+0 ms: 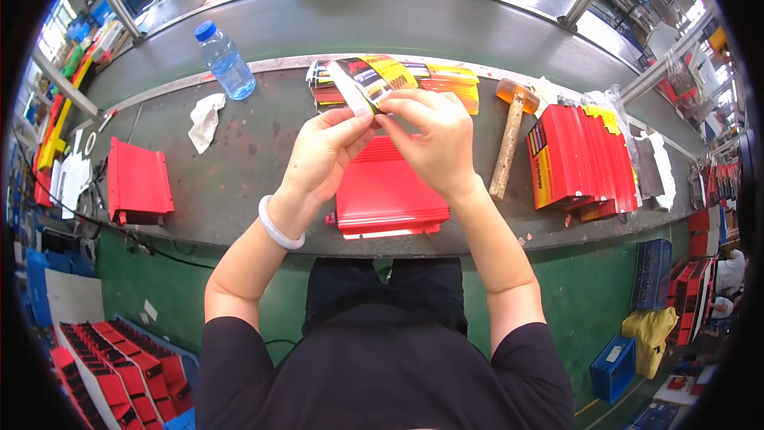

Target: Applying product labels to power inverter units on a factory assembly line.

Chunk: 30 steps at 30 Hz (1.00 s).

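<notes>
Both hands meet above the middle of the bench, pinching the lower edge of a black-and-yellow sticker label (395, 72). White backing curls along the label's left side. Thumb and fingertips of my left hand (322, 151) are closed on that white edge. My right hand (434, 139) grips the label's lower corner, its fingertips close to the left ones. Below the hands lies a red ribbed metal casing (390, 205), partly hidden by them. Behind the label are stacks of similar yellow-and-black labels (458, 87).
A mallet (507, 143) with an amber head and several stacked red casings (561, 163) are at right. At left are another red casing (139, 181), a crumpled tissue (205, 121) and a blue-capped water bottle (227, 64). Beyond the bench runs a grey conveyor belt (358, 20).
</notes>
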Tool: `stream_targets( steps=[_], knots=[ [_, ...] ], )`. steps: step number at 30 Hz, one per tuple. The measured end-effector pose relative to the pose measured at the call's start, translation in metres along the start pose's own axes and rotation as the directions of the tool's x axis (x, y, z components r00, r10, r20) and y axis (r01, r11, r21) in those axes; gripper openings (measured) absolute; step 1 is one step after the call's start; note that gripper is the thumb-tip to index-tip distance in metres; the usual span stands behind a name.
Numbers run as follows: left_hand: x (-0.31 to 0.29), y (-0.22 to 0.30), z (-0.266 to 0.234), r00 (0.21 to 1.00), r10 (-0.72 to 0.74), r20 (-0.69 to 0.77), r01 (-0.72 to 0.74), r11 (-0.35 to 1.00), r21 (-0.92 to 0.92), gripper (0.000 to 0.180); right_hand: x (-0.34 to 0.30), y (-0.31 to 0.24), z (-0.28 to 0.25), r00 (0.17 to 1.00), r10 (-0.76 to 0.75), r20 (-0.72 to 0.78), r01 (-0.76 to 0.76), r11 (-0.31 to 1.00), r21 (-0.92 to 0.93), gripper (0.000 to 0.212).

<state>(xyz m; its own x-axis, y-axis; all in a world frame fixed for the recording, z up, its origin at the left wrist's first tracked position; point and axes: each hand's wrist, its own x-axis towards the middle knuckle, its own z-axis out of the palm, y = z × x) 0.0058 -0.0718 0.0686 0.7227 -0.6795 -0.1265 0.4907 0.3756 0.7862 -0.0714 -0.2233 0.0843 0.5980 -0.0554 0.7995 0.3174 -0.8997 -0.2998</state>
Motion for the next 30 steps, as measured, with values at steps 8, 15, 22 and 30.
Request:
stream_targets(
  steps=[8, 15, 22, 30],
  knots=[
    [-0.001, -0.003, 0.000, 1.000, -0.011, -0.021, 0.011, 1.000, -0.010, 0.020, -0.005, -0.001, 0.003, 0.994, -0.105, 0.015, 0.106, 0.983, -0.149, 0.009],
    [-0.004, -0.010, 0.002, 0.996, -0.004, -0.091, 0.000, 0.999, -0.053, 0.017, -0.006, -0.005, 0.003, 0.990, -0.134, 0.045, 0.140, 0.970, -0.199, 0.010],
    [-0.005, -0.012, 0.004, 0.996, 0.015, -0.090, -0.019, 0.999, -0.038, 0.017, -0.009, -0.001, 0.003, 0.999, -0.042, 0.026, 0.044, 0.996, -0.074, 0.011],
    [0.000, -0.010, 0.005, 0.995, 0.102, -0.024, -0.100, 0.992, 0.072, 0.018, -0.011, 0.000, 0.010, 0.995, 0.102, 0.016, -0.103, 0.992, 0.078, 0.009]
  ],
)
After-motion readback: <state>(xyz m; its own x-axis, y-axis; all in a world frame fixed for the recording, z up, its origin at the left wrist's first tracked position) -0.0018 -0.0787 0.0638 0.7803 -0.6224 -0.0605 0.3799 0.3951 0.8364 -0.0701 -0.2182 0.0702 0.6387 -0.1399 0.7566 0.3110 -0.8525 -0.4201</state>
